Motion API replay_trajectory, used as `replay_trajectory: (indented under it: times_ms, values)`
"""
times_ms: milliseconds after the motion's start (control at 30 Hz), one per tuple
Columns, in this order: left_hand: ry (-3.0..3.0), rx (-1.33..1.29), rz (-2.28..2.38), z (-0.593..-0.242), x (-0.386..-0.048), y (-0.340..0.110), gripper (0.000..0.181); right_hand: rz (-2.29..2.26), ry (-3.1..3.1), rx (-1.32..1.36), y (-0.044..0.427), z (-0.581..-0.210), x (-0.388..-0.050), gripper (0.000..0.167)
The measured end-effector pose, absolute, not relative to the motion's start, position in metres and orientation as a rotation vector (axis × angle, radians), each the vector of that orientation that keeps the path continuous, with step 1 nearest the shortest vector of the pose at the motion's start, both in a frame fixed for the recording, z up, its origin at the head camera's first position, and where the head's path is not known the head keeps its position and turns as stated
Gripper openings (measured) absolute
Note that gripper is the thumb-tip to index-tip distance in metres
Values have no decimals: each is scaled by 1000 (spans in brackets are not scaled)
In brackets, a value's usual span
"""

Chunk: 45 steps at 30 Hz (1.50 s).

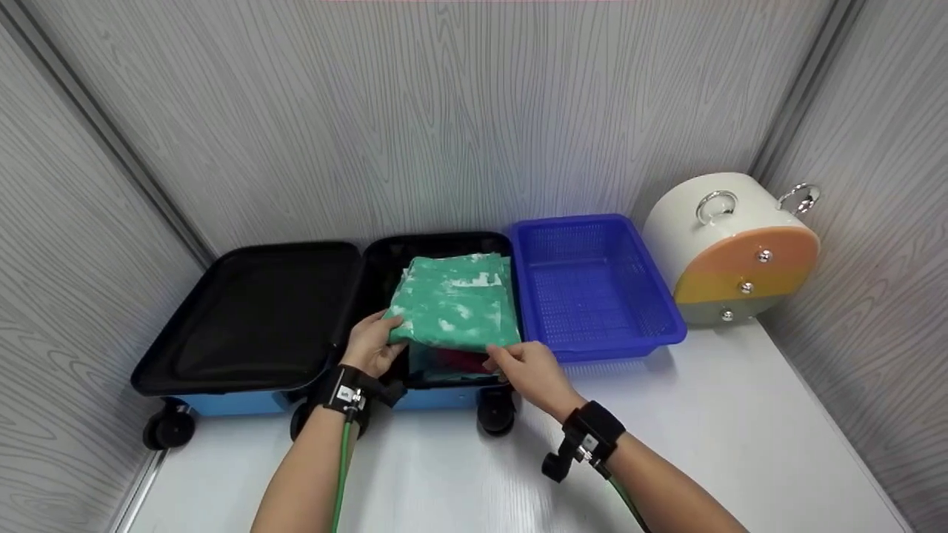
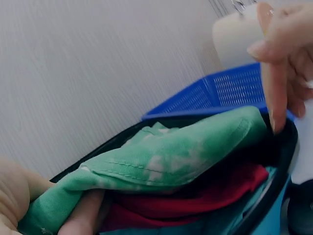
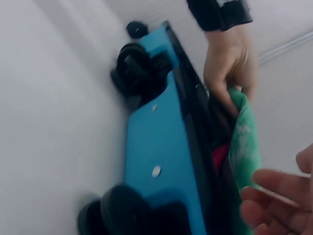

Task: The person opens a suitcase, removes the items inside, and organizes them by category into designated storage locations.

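Note:
A folded green garment with white patches [image 1: 455, 303] lies over other clothes in the right half of an open blue suitcase [image 1: 437, 400]. My left hand [image 1: 372, 344] pinches its near left corner, thumb on top and fingers beneath, lifting that edge. Close to the near right corner is my right hand [image 1: 535, 372]; in the right wrist view its fingers [image 3: 281, 188] are loosely bent beside the cloth without gripping it. Below the raised edge, red cloth [image 2: 186, 208] shows above teal cloth [image 2: 195, 227]. The green garment hides most of this lower layer.
The suitcase's other half [image 1: 266, 311], black inside, spreads out on the left. A blue plastic basket [image 1: 600, 352] stands against the suitcase's right side. Beyond it, a white drum-shaped container [image 1: 696, 215] with a striped front sits by the right wall. Black wheels [image 1: 496, 414] stick out in front.

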State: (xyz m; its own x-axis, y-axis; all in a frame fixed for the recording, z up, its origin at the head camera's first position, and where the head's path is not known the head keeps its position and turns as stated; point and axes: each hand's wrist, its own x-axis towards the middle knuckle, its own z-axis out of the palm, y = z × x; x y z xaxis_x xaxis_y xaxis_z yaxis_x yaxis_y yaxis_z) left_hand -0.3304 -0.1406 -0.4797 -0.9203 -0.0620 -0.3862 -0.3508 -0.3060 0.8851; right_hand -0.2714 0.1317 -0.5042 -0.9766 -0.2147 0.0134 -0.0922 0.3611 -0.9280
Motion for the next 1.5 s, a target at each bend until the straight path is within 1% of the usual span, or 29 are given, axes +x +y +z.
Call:
replay_trajectory:
  times_ms: [33,167,267,333,433,500,567,700,767,867,933,1000,1067,1167,1233,1333,1433,1500]
  values:
    - [1709,-534,2354,-479,-330,-141,54,-1753,2376,-246,130,-503,-272,49]
    - [1714,-523,2325,-475,-331,-143,56,-2063,1777,-41,127,-499,-278,49]
    - [1751,-507,2267,-472,-330,-146,55,-2227,1469,127,124,-497,-281,51]
    - [1797,-498,2224,-470,-329,-148,54,-2314,1389,217,120,-496,-282,51]
    - [1865,-487,2190,-468,-329,-150,53,-2413,1377,293,112,-497,-283,44]
    - [1904,-481,2182,-467,-329,-151,52,-2492,1329,344,107,-499,-284,43]
    - [1918,-484,2194,-467,-331,-150,53,-2587,1229,386,105,-500,-286,47]
    - [1892,-515,2245,-468,-332,-150,58,-2764,933,439,106,-501,-293,66]
    - [1860,-549,2277,-470,-332,-151,61,-2789,842,439,110,-501,-297,71]
    - [1811,-603,2305,-475,-332,-153,64,-2741,862,450,116,-500,-304,76]
    - [1765,-648,2314,-479,-333,-155,60,-2677,942,445,120,-499,-310,79]
    - [1716,-684,2315,-481,-333,-156,53,-2609,1034,435,122,-497,-316,78]
    - [1678,-715,2315,-483,-334,-156,42,-2550,1136,405,122,-496,-322,69]
    - [1680,-710,2298,-484,-333,-155,37,-2475,1276,391,120,-496,-331,54]
    - [1708,-682,2277,-484,-332,-154,39,-2443,1351,409,119,-497,-336,51]
    - [1766,-625,2228,-485,-332,-153,46,-2419,1423,456,117,-499,-341,51]
    - [1860,-559,2178,-484,-331,-149,50,-2384,1510,478,114,-501,-343,53]
    - [1953,-523,2156,-483,-331,-145,51,-2340,1603,483,112,-501,-344,58]
